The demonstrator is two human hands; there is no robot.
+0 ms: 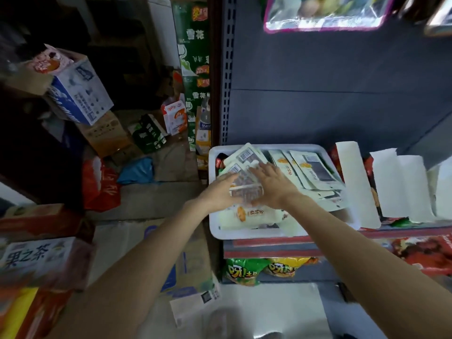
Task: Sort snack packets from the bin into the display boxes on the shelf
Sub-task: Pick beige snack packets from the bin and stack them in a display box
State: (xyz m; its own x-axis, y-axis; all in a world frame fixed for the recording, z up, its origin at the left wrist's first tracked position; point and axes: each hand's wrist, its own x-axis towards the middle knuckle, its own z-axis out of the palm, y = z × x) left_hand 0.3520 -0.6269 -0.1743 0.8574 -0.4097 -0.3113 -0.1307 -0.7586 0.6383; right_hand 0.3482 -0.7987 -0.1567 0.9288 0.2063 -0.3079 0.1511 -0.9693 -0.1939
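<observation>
Crowding a dim floor (161, 199), cartons (80, 94), grey shelf (342, 106)

My left hand (218, 192) and right hand (274, 185) hide the middle of the packet (247, 189) between them. At one o'clock, a pink-edged bag (322, 13) is cut by the top edge. At seven o'clock, cartons (36, 260) blur.
</observation>
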